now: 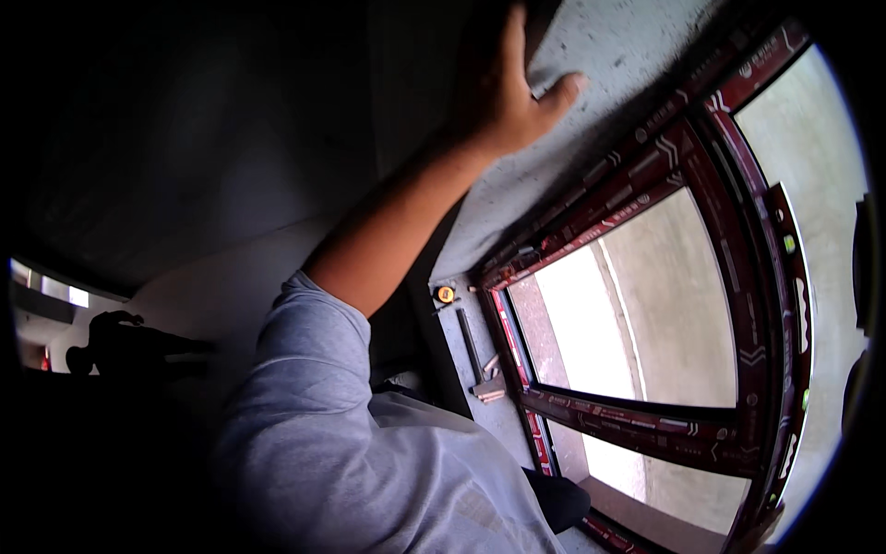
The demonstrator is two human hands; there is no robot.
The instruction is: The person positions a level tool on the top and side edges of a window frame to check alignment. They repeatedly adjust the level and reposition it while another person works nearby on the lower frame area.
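My left hand (521, 106) is raised at the top, its thumb and index finger spread apart. It is against or very close to the pale concrete wall surface (614, 46) beside the window; its other fingers are lost in shadow. A long spirit level (799, 314) with greenish vials stands along the right side of the window frame (715, 185), which is covered in dark red printed film. Low at the right, my right hand (761, 531) is at the level's lower end, its fingers seemingly wrapped round it. Most of that hand is cut off or dark.
On the pale ledge by the frame lie a yellow-and-black tape measure (445, 295), a dark bar (469, 342) and a few small pale pieces (489, 388). A person (125, 342) shows in silhouette at the far left. A crossbar (637, 420) divides the window opening.
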